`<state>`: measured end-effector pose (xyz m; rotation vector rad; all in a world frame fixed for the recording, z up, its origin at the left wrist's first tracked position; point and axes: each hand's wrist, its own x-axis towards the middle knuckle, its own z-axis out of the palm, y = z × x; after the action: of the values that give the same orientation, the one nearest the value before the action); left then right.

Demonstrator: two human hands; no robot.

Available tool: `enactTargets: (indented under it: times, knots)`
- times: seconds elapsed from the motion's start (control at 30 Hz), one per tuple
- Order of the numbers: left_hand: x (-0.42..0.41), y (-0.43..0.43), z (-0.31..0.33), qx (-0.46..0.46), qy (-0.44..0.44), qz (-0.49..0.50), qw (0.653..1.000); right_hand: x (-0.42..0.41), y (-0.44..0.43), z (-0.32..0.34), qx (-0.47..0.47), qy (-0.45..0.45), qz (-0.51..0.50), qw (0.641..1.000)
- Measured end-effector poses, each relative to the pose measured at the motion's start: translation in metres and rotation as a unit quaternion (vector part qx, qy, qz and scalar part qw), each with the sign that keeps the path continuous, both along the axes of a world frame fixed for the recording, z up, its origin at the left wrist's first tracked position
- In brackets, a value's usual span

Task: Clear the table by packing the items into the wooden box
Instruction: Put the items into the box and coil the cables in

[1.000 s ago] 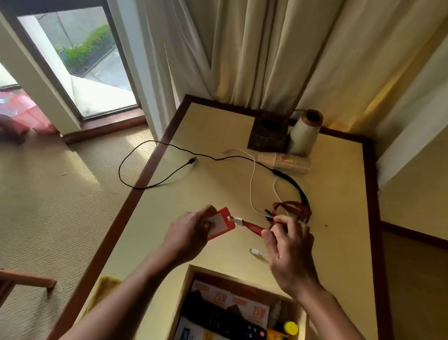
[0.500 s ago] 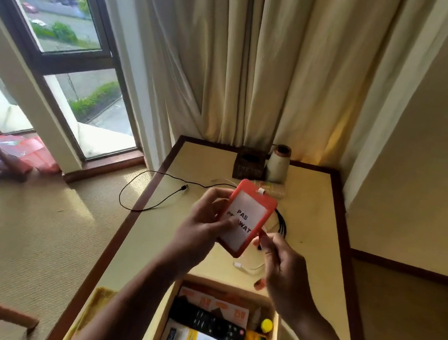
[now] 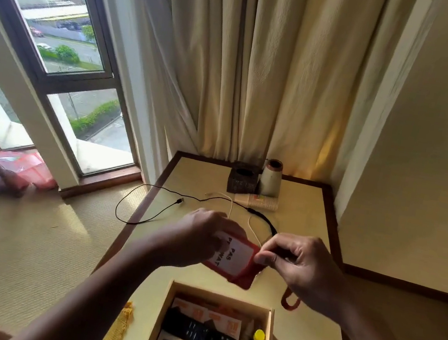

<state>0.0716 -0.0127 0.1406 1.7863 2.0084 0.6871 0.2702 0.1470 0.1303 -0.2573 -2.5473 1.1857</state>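
Both hands hold a red badge holder (image 3: 236, 259) with a white card in it, in the air just above the far edge of the open wooden box (image 3: 161, 313). My left hand (image 3: 204, 239) grips its left side. My right hand (image 3: 297, 262) pinches its top right corner, and a loop of the red lanyard (image 3: 289, 301) hangs below that hand. The box holds a black remote (image 3: 199, 336), printed packets, a small yellow-capped bottle (image 3: 259, 336) and a yellow carton. A white cable (image 3: 252, 228) and a black cable (image 3: 156, 192) lie on the table (image 3: 306, 210) beyond my hands.
At the table's far edge stand a dark square holder (image 3: 241, 181) and a pale cylinder (image 3: 270, 178), with a stack of paper cups (image 3: 258, 201) lying in front. Curtains hang behind. The black cable loops off the left edge over the carpet. A yellow cloth (image 3: 118, 330) lies left of the box.
The badge holder has come down from upright to a low tilt just above the box. My right hand has moved up to its top corner, with the lanyard trailing below.
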Motion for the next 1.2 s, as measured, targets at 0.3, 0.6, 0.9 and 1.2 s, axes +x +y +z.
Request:
enactTargets:
  times: [0.3,0.6,0.9,1.2]
  knots:
    - [0.003,-0.011,0.005,-0.028,-0.226,-0.037,0.973,-0.011,-0.009,-0.019,-0.23,0.096,-0.032,0.968]
    - [0.023,0.002,0.001,0.224,-0.157,0.195,0.942,-0.012,-0.058,-0.056,-0.207,0.051,-0.203,0.956]
    - [0.023,-0.003,-0.03,0.162,0.106,0.125,0.973,0.004,-0.035,-0.017,0.035,0.016,-0.067,0.997]
    - [0.007,-0.01,-0.022,0.052,-0.331,0.008,0.942,-0.002,-0.009,-0.015,-0.243,0.039,-0.069,0.967]
